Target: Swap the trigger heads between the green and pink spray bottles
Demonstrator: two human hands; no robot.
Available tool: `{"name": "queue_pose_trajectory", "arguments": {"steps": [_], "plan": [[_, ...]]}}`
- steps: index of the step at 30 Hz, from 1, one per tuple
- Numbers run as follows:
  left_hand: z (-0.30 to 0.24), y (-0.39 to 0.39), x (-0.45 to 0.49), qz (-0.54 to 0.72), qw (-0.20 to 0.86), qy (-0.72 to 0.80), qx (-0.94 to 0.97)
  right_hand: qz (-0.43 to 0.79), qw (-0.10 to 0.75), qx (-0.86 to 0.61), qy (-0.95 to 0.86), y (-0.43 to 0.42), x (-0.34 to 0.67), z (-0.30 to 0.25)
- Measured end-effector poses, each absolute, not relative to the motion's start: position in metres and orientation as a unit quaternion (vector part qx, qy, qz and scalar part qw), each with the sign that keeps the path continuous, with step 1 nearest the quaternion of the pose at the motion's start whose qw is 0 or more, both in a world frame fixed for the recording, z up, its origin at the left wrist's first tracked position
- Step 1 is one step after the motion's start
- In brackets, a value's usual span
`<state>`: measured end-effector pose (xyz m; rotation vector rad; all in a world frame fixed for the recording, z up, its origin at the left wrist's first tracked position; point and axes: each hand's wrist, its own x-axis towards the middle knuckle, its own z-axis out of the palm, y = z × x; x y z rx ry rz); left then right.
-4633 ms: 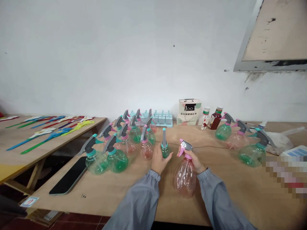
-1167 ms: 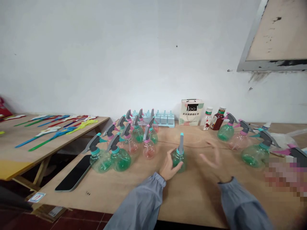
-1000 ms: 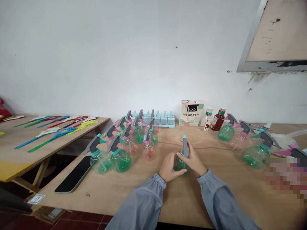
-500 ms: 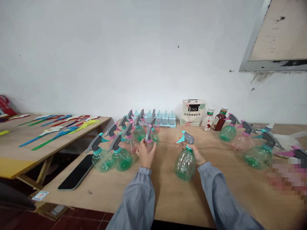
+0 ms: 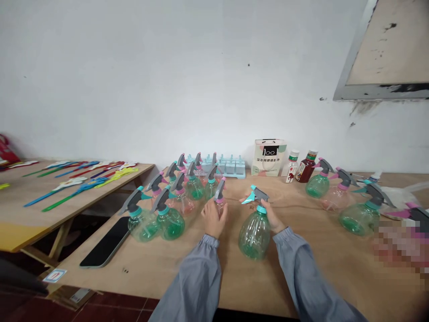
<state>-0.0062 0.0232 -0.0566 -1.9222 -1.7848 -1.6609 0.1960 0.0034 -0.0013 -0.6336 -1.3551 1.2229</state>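
Note:
My left hand is closed around a spray bottle with a pink collar, its grey head sticking up above my fingers. The lower body of that bottle is mostly hidden by the hand. In my right hand is a clear green spray bottle with a turquoise collar and trigger, gripped from behind near the neck and tilted a little. Left of my left hand stand several more spray bottles, among them a green one at the front and a pink one behind it.
A phone lies at the table's left. Behind are a pale blue mould tray, a paper bag and two drink bottles. More spray bottles stand at the right, near a blurred patch. Colourful flat items cover another table.
My left hand has moved right with the pink-collared bottle, away from the group. The green bottle in my right hand has shifted slightly left and nearer to me.

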Motion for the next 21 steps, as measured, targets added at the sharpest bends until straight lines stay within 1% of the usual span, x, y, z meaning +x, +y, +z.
{"name": "queue_pose_trajectory", "arguments": {"steps": [5, 12, 17, 21], "plan": [[-0.0563, 0.0227, -0.0066, -0.525, 0.015, -0.575, -0.627, 0.517, 0.593, -0.259, -0.560, 0.0037, 0.1975, -0.0011], [-0.0570, 0.0233, -0.0065, -0.514, 0.026, -0.583, -0.628, 0.536, 0.571, -0.274, -0.558, 0.0066, 0.1984, -0.0048], [-0.0582, 0.0241, -0.0070, -0.515, 0.033, -0.580, -0.630, 0.510, 0.610, -0.283, -0.536, 0.0090, 0.1991, -0.0074], [-0.0581, 0.0241, -0.0070, -0.518, 0.033, -0.579, -0.629, 0.529, 0.587, -0.275, -0.547, 0.0083, 0.1987, -0.0071]]}}
